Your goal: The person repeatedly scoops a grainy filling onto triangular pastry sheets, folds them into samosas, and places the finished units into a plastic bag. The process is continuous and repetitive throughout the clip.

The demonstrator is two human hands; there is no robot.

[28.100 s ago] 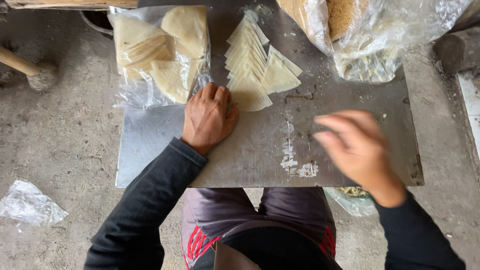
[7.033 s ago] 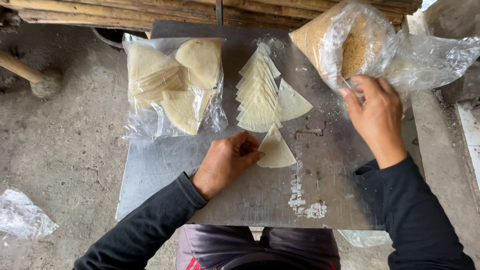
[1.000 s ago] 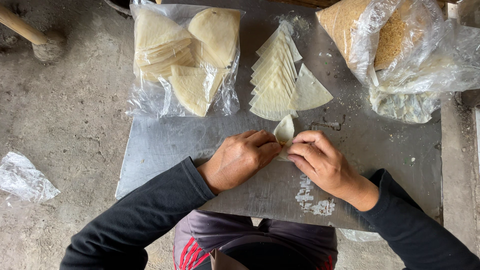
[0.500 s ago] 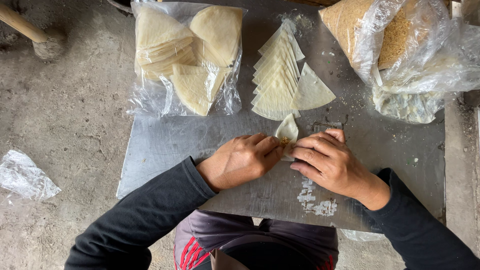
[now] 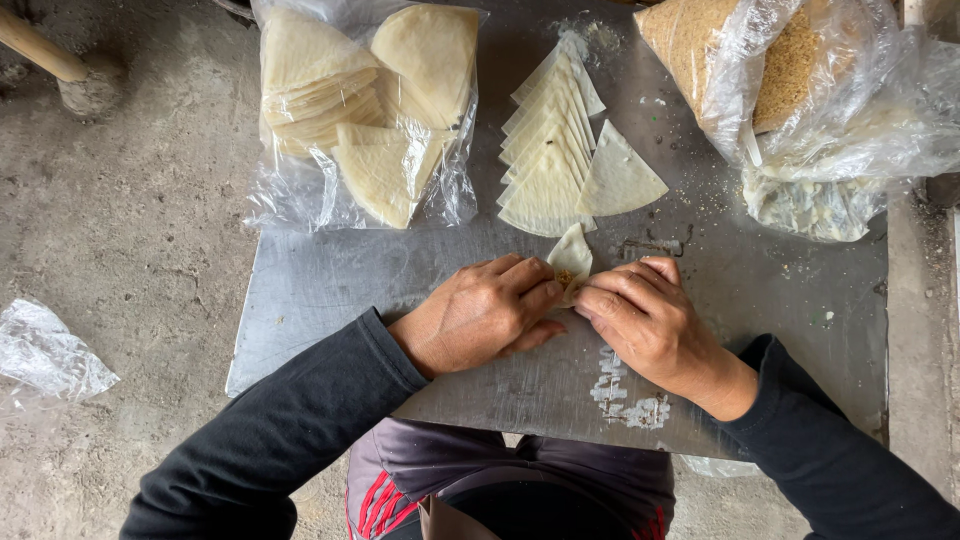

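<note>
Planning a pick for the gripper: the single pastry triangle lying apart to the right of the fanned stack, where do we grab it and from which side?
Probably the rounded lower-right edge of the single triangle, approached from the right over bare metal sheet. It lies flat; its left side abuts the fanned stack, and both hands work just below.

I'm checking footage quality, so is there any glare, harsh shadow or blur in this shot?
Head view: soft, even daylight, only faint shadows under both hands; mild glare on the clear plastic bags and a dull sheen on the metal sheet; the left hand, right hand and wrapper look sharp.
</note>
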